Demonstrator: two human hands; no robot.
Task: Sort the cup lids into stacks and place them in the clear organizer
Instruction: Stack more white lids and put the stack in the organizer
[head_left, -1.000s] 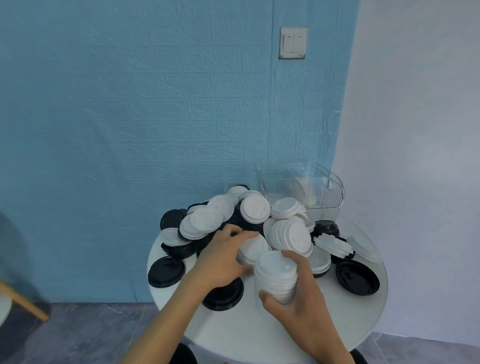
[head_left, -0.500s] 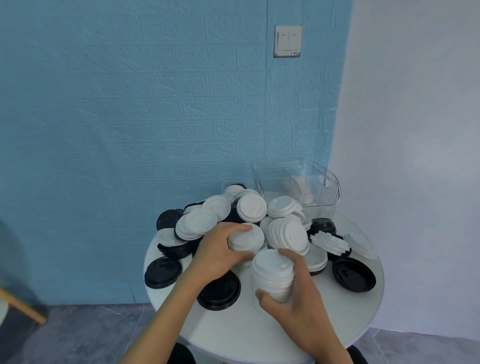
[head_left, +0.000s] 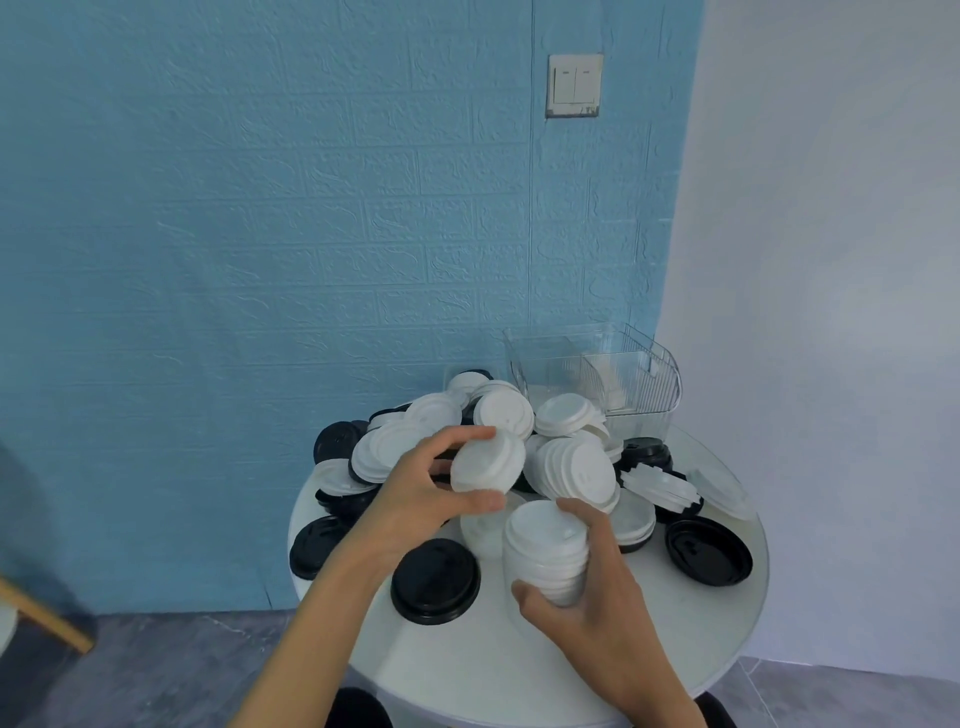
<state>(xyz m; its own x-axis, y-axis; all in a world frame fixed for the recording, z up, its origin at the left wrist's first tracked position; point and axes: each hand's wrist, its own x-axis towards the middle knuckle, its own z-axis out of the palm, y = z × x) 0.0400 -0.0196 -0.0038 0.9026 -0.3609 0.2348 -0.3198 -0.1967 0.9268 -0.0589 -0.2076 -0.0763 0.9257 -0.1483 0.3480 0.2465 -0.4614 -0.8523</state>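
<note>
White lid (head_left: 487, 462), lower centre of frame, is pinched by left hand (head_left: 421, 499) fingers above white stack (head_left: 545, 553), gripped upright in right hand (head_left: 587, 613), presumably for adding.

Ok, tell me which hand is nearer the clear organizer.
Left. The left hand, holding a white lid, is just in front of the clear organizer; the right hand, gripping the lid stack, sits lower, closer to the person.
</note>
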